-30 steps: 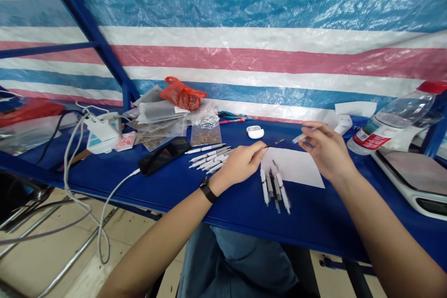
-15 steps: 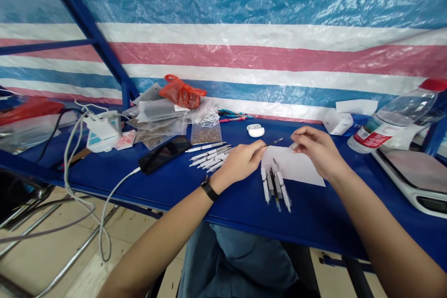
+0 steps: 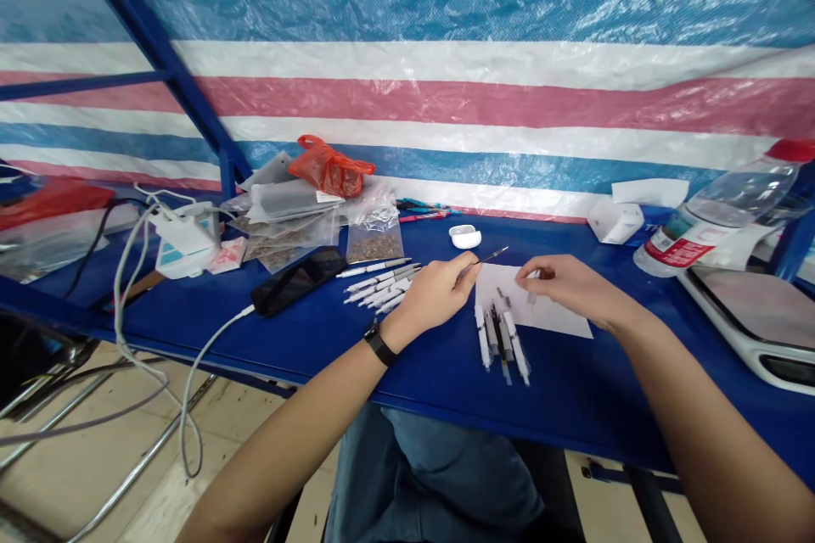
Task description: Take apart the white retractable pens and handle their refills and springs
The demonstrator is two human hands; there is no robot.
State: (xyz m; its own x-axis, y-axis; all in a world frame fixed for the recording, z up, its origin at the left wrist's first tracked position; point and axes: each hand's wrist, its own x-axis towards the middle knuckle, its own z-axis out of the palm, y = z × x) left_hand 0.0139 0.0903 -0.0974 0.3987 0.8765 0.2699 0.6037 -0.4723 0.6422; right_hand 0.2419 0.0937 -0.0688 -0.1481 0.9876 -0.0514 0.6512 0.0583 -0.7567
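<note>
My left hand (image 3: 436, 294) is shut on a thin black pointed rod (image 3: 485, 260), which angles up and to the right from its fingertips. My right hand (image 3: 564, 284) lies low over a white paper sheet (image 3: 553, 314), fingers spread and holding nothing I can see. A small grey piece (image 3: 531, 297) rests on the paper just below those fingers. Several taken-apart white pens (image 3: 501, 339) lie side by side across the paper's near edge. Several more white pens (image 3: 379, 284) lie in a loose row left of my left hand.
On the blue table stand a black phone (image 3: 299, 280), a white charger with cables (image 3: 184, 242), seed-filled plastic bags (image 3: 374, 242), an orange bag (image 3: 328, 170), a white earbud case (image 3: 464, 236), a water bottle (image 3: 719, 212) and a scale (image 3: 751, 314). A striped tarp hangs behind.
My right hand has dropped from above the paper down to it, and the small piece it held now lies there. My left hand has moved slightly left, still holding the rod.
</note>
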